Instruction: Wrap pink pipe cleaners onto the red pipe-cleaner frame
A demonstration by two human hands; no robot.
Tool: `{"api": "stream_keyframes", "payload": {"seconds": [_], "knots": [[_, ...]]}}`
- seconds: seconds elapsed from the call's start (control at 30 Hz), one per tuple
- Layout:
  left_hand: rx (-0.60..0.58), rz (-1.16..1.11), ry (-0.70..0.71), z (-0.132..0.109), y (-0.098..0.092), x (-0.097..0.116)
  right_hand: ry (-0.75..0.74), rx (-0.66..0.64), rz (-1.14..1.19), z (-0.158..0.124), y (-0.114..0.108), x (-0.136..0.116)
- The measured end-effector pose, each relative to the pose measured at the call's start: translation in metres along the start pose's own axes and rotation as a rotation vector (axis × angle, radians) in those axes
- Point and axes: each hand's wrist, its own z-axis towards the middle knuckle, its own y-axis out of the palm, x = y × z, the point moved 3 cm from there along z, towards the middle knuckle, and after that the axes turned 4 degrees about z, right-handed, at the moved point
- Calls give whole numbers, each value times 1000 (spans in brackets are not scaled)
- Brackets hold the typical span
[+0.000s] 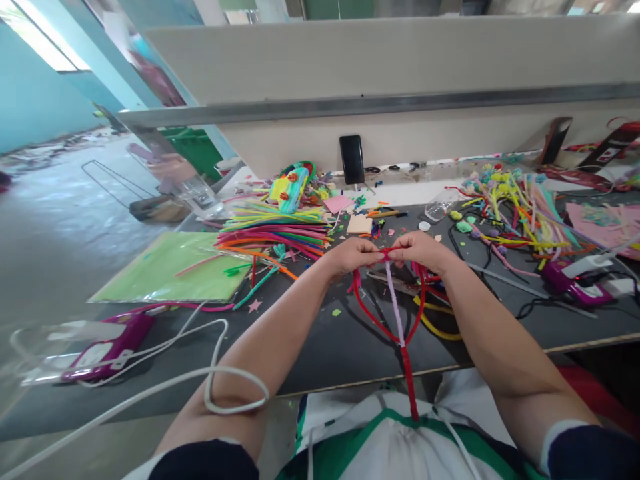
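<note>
Both hands meet over the front of the table, pinching the far end of a pipe cleaner shape. Its red pipe cleaners bow out into a loop, with a pale lilac one running down the middle; they join in a thick red stem that points towards my body. My left hand grips the red top from the left, fingers closed. From the right, my right hand closes on the same red part, close to the left fingertips. Beneath the right hand lie scissors, partly hidden, and a bent yellow pipe cleaner.
A bundle of coloured pipe cleaners lies left, by a green sheet pack. Another tangled heap is at right. A phone leans on the back panel. Purple power boxes sit at both sides; a white cable crosses my left arm.
</note>
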Motion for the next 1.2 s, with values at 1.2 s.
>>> {"api": "stream_keyframes", "payload": {"seconds": [1.2], "knots": [[-75, -10, -109, -5, -5, -17, 99, -26, 23, 2, 4, 19]]}}
